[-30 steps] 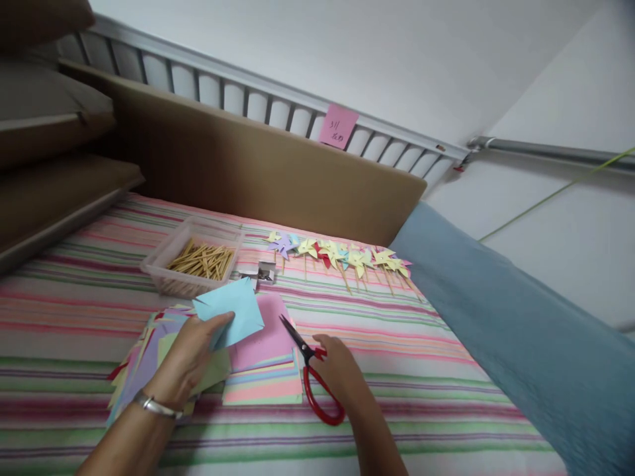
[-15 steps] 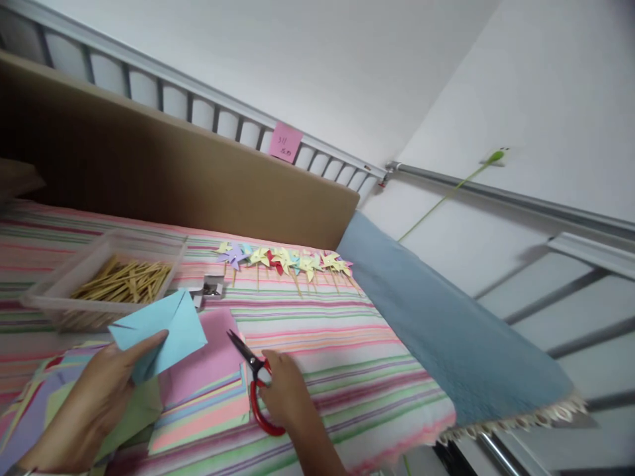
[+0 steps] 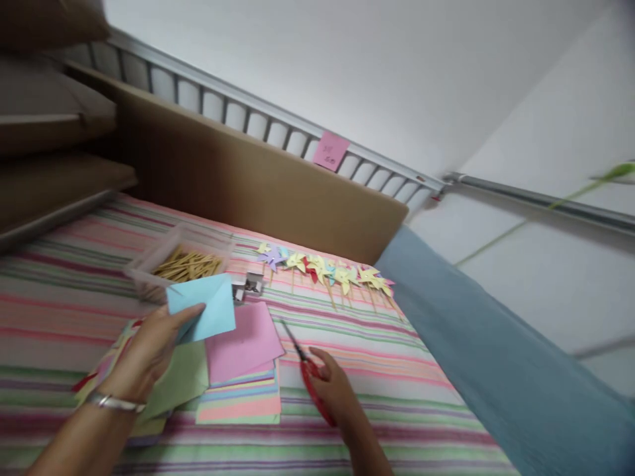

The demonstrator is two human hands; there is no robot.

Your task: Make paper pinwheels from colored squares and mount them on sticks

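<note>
A light blue paper square (image 3: 211, 305) with slits toward its corners is pinched in my left hand (image 3: 161, 334), thumb on top. My right hand (image 3: 330, 383) is closed around red-handled scissors (image 3: 313, 390), whose dark blades point away to the upper left, apart from the paper. Between my hands lies a stack of coloured paper (image 3: 248, 403) with a pink sheet (image 3: 243, 344) on top. Under my left hand is another pile with a green sheet (image 3: 181, 377) uppermost.
A clear plastic box (image 3: 143, 268) of thin wooden sticks (image 3: 191, 264) stands behind my left hand. Small open boxes (image 3: 254, 283) sit beside it. Finished paper pinwheels (image 3: 320, 268) lie along a cardboard panel (image 3: 262, 178). Cardboard boxes (image 3: 49, 125) are stacked at left.
The view has swung left, so everything appears further right. The scissors have turned and their blades now look closed together. My left hand still holds the blue paper.
</note>
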